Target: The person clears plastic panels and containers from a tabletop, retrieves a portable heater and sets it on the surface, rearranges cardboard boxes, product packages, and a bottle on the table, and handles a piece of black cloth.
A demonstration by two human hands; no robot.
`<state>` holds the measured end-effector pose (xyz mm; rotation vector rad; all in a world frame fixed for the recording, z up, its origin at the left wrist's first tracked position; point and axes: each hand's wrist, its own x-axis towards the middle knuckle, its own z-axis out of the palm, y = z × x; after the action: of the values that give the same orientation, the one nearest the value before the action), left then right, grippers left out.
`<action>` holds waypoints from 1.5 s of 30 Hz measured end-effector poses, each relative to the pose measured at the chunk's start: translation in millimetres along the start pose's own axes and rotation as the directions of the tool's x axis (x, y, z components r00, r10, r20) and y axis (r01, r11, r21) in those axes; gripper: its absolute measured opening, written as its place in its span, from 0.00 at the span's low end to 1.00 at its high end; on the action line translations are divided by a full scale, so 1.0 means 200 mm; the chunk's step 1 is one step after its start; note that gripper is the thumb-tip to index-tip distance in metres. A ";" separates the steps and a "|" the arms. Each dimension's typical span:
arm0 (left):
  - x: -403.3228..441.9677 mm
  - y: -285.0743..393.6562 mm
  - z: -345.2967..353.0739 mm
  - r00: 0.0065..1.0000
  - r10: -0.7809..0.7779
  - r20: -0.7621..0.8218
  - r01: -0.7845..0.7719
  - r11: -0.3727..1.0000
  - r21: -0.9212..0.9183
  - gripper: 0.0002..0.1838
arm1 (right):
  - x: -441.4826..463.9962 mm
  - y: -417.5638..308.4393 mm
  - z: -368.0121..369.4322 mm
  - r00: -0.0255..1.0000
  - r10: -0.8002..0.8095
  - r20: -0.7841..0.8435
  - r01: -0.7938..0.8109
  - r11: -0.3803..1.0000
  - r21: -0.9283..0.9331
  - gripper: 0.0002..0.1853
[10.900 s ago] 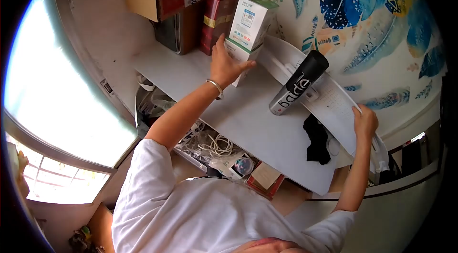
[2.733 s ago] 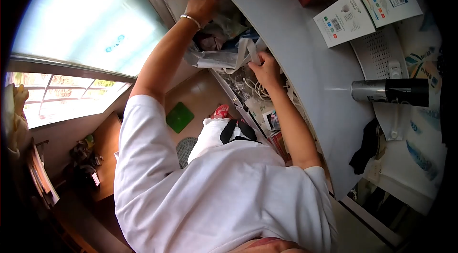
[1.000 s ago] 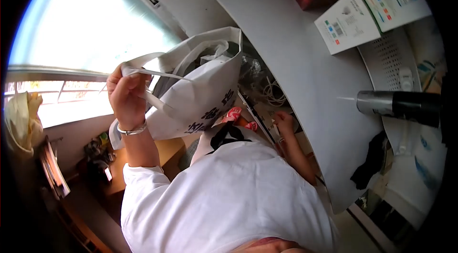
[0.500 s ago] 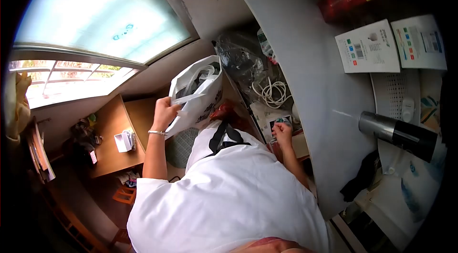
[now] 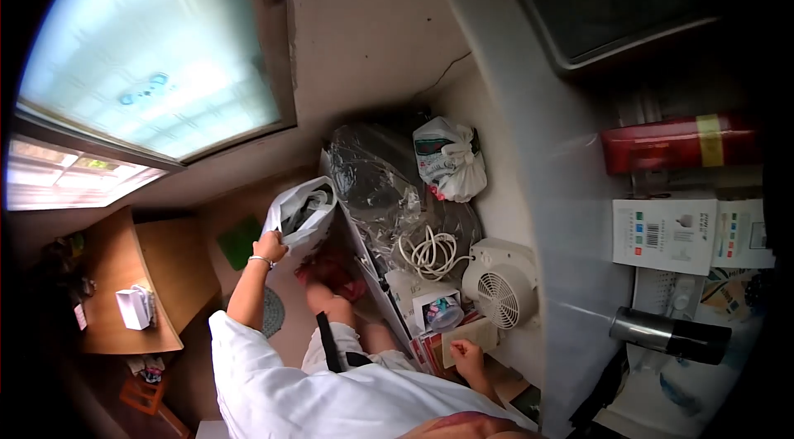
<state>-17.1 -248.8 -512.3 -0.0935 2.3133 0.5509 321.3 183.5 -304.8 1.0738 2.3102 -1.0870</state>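
- White fabric-like bag with handles (image 5: pixel 313 234): beside the person's legs, its mouth facing up; whether its base touches the floor cannot be told.
- Left hand (image 5: pixel 270 248): clamped on the bag near its rim, a hold that probably lets the weight hang below.
- Right hand (image 5: pixel 468 358): fingers curled beside a flat tan board (image 5: pixel 480 337); whether they hold anything cannot be told.
- Coiled white cable (image 5: pixel 438 255): beside a white round-grilled fan (image 5: pixel 502 283), perhaps bundled to save room.
- Black-and-silver cylindrical can (image 5: pixel 670 335): on the grey worktop (image 5: pixel 571 273).
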 end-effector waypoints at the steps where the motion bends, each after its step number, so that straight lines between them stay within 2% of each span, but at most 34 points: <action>1: 0.08 -0.03 0.07 1.000 -0.015 0.004 0.015 1.000 -0.021 0.16 | 0.00 -0.02 -0.01 1.000 0.021 -0.002 -0.021 1.000 0.003 0.10; 4: 0.29 -0.10 0.29 0.995 -0.081 0.050 0.085 0.994 -0.068 0.16 | 0.02 -0.07 0.00 0.999 0.032 -0.028 -0.033 0.999 -0.018 0.11; 8: 0.58 -0.22 0.58 0.994 -0.107 0.027 0.108 0.993 -0.042 0.17 | 0.09 -0.18 0.02 0.997 -0.078 -0.001 0.077 0.992 -0.105 0.11; 9: 0.64 -0.25 0.64 0.989 -0.144 0.039 0.146 0.988 -0.052 0.17 | 0.13 -0.15 0.06 0.997 -0.079 0.006 0.079 0.997 -0.025 0.09; 12: 0.75 -0.28 0.74 0.979 -0.190 0.073 0.193 0.980 -0.036 0.17 | 0.26 -0.33 0.11 0.987 -0.114 0.113 0.118 0.993 -0.024 0.07; 14: 0.83 -0.31 0.81 0.968 -0.233 0.089 0.240 0.968 -0.068 0.18 | 0.37 -0.50 0.15 0.976 -0.187 0.115 0.192 0.980 -0.041 0.07; 16: 0.94 -0.41 0.96 0.972 -0.191 0.139 0.201 0.978 -0.061 0.21 | 0.50 -0.65 0.15 0.957 -0.273 0.092 0.279 0.958 -0.060 0.06; 20: 1.10 -0.52 1.27 0.965 -0.229 0.127 0.236 0.971 -0.046 0.26 | 0.78 -0.90 0.09 0.870 -0.493 -0.005 0.488 0.863 -0.131 0.07; 22: 1.11 -0.51 1.30 0.915 -0.317 0.249 0.346 0.934 -0.084 0.27 | 0.88 -0.99 0.04 0.826 -0.553 -0.105 0.535 0.829 -0.163 0.09; 23: 1.10 -0.49 1.29 0.920 -0.294 0.258 0.317 0.947 -0.054 0.29 | 0.93 -1.03 0.01 0.801 -0.582 -0.139 0.548 0.807 -0.221 0.11; 25: 1.15 -0.48 1.39 0.923 -0.306 0.233 0.336 0.937 -0.099 0.31 | 1.05 -1.10 -0.05 0.730 -0.663 -0.168 0.578 0.729 -0.366 0.14; 26: 1.15 -0.49 1.45 0.924 -0.309 0.224 0.340 0.933 -0.115 0.31 | 1.11 -1.12 -0.07 0.717 -0.662 -0.219 0.568 0.736 -0.368 0.17; 28: 1.14 -0.50 1.47 0.961 -0.238 0.140 0.255 0.959 -0.123 0.41 | 1.24 -1.17 -0.10 0.696 -0.656 -0.292 0.564 0.751 -0.343 0.23; 29: 1.14 -0.50 1.44 0.955 -0.248 0.162 0.269 0.956 -0.119 0.39 | 1.30 -1.19 -0.11 0.686 -0.652 -0.322 0.568 0.757 -0.323 0.26; 30: 1.18 -0.54 1.51 0.955 -0.279 0.097 0.289 0.950 -0.117 0.37 | 1.37 -1.21 -0.12 0.673 -0.671 -0.310 0.582 0.740 -0.337 0.32; 31: 1.13 -0.52 1.42 0.956 -0.288 0.058 0.294 0.940 -0.175 0.37 | 1.45 -1.23 -0.12 0.660 -0.681 -0.317 0.584 0.731 -0.353 0.34; 33: 1.07 -0.45 1.29 0.944 -0.322 -0.078 0.285 0.910 -0.301 0.38 | 1.57 -1.26 -0.10 0.690 -0.651 -0.316 0.560 0.757 -0.337 0.36; 34: 1.04 -0.42 1.27 0.921 -0.348 -0.173 0.266 0.889 -0.372 0.38 | 1.62 -1.28 -0.10 0.700 -0.643 -0.311 0.554 0.764 -0.332 0.37; 36: 0.96 -0.33 1.28 0.827 -0.366 -0.426 0.075 0.823 -0.563 0.30 | 1.71 -1.29 -0.11 0.769 -0.596 -0.231 0.558 0.802 -0.214 0.38; 37: 0.77 -0.11 1.10 0.858 -0.345 -0.380 -0.085 0.635 -0.768 0.23 | 1.76 -1.29 -0.11 0.798 -0.575 -0.181 0.555 0.818 -0.153 0.39; 38: 0.62 0.03 0.98 0.905 -0.269 -0.330 -0.187 0.446 -0.875 0.18 | 1.81 -1.26 -0.12 0.797 -0.577 -0.180 0.552 0.816 -0.172 0.40; 39: 0.51 0.15 0.99 0.868 -0.249 -0.430 -0.327 0.365 -0.871 0.14 | 1.86 -1.22 -0.13 0.795 -0.579 -0.179 0.550 0.814 -0.190 0.40; 40: 0.29 0.34 0.79 0.950 -0.188 -0.248 -0.219 0.163 -0.962 0.13 | 1.88 -1.22 -0.13 0.795 -0.582 -0.173 0.548 0.810 -0.209 0.40; 41: 0.12 0.49 0.64 0.985 -0.104 -0.140 -0.132 0.080 -0.988 0.12 | 1.85 -1.26 -0.12 0.806 -0.560 -0.193 0.510 0.822 -0.255 0.39; 42: 0.06 0.55 0.63 0.993 -0.046 -0.107 -0.097 0.168 -0.981 0.13 | 1.85 -1.26 -0.10 0.794 -0.573 -0.204 0.542 0.819 -0.191 0.38; 43: -0.02 0.65 0.63 0.987 -0.033 -0.158 -0.154 0.104 -0.983 0.15 | 1.86 -1.25 -0.08 0.780 -0.585 -0.222 0.572 0.810 -0.128 0.36; 45: -0.06 0.75 0.67 0.994 0.022 -0.108 -0.110 0.117 -0.987 0.21 | 1.88 -1.23 -0.07 0.763 -0.595 -0.251 0.596 0.799 -0.080 0.34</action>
<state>45.9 -58.8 -535.8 -0.6682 1.5126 2.1475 -108.8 273.1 -399.6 0.4877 2.9844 -1.2144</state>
